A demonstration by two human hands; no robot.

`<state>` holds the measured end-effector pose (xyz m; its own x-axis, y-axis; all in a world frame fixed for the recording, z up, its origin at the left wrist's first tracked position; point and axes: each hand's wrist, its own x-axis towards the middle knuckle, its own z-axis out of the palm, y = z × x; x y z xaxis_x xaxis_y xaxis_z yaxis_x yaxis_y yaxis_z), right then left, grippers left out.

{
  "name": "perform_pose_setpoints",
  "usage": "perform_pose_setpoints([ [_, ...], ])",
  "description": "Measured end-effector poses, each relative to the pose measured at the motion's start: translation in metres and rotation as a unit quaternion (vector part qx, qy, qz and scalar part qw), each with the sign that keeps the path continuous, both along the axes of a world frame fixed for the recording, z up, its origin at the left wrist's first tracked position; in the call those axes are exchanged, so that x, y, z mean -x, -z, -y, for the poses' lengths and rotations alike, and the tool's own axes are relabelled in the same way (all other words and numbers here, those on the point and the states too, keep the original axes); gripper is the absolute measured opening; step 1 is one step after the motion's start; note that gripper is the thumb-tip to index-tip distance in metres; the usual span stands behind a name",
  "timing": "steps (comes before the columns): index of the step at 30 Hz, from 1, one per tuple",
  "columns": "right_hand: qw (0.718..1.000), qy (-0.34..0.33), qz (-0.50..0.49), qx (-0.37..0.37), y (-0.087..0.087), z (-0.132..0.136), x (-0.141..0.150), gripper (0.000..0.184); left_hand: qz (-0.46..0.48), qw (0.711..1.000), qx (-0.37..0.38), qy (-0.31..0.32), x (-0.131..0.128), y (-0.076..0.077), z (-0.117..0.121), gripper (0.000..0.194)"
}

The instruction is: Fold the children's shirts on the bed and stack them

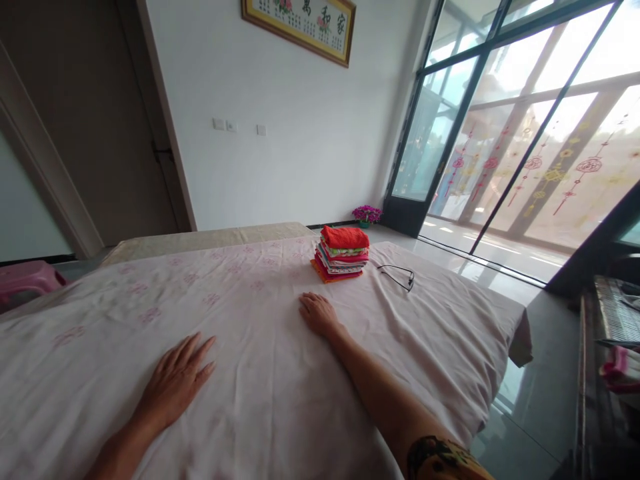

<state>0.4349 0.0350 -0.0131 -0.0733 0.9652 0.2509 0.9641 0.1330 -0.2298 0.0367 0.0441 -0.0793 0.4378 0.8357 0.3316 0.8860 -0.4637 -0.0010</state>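
My left hand [176, 381] lies flat on the pale pink flowered cloth [260, 387] that covers the table, fingers stretched out and nothing in them. Farther forward, my right hand [319, 313] also rests palm down on the cloth, its fingers extended and holding nothing. Just beyond the right hand stands a stack of folded cloths [344, 255], with a red one on top and green, pink, white and orange layers beneath. A gap separates the hand from the stack. A pair of dark-framed glasses [400, 275] lies to the right of the stack.
A pink plastic stool [30, 280] stands at the left edge. Behind the table are purple flowers [367, 213] in a pot, near the glass door [480, 153]. Dark furniture with items on it [607, 313] is at the right. A framed picture [303, 27] hangs on the wall.
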Motion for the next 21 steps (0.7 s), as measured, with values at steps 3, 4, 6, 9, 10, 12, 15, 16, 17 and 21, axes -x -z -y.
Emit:
perform_pose_setpoints([
  [3, 1.0, 0.006, -0.006, -0.007, -0.002, -0.002, 0.0, 0.038, -0.008, 1.0, -0.005, -0.01, -0.001, -0.002, 0.004, 0.059],
  [4, 1.0, 0.008, -0.007, -0.006, -0.002, -0.003, 0.0, 0.037, -0.009, 1.0, -0.007, -0.013, -0.002, -0.002, 0.005, 0.059],
  [6, 1.0, 0.011, -0.009, -0.004, -0.002, -0.003, 0.0, 0.037, -0.006, 1.0, -0.013, -0.014, -0.004, -0.004, 0.005, 0.057],
  [9, 1.0, 0.013, -0.006, -0.007, 0.0, -0.004, -0.001, 0.036, 0.004, 1.0, -0.029, -0.011, -0.006, -0.007, 0.005, 0.054],
  [10, 1.0, 0.013, -0.006, -0.011, 0.0, -0.004, -0.001, 0.036, 0.009, 0.999, -0.034, -0.009, -0.006, -0.009, 0.005, 0.053],
  [12, 1.0, 0.008, -0.005, -0.018, 0.001, -0.004, -0.002, 0.035, 0.02, 0.999, -0.044, -0.006, -0.007, -0.011, 0.004, 0.051],
  [15, 1.0, 0.001, -0.004, -0.029, 0.002, -0.005, -0.003, 0.033, 0.03, 0.998, -0.056, -0.008, -0.008, -0.013, 0.002, 0.049],
  [16, 0.999, 0.002, -0.002, -0.032, 0.003, -0.005, -0.004, 0.033, 0.032, 0.998, -0.06, -0.013, -0.008, -0.014, 0.002, 0.049],
  [17, 0.999, 0.004, 0.0, -0.034, 0.003, -0.005, -0.004, 0.033, 0.032, 0.997, -0.065, -0.021, -0.008, -0.014, 0.002, 0.048],
  [21, 0.999, 0.003, 0.016, -0.039, 0.006, -0.005, -0.004, 0.032, 0.04, 0.993, -0.085, -0.071, -0.01, -0.017, 0.005, 0.044],
])
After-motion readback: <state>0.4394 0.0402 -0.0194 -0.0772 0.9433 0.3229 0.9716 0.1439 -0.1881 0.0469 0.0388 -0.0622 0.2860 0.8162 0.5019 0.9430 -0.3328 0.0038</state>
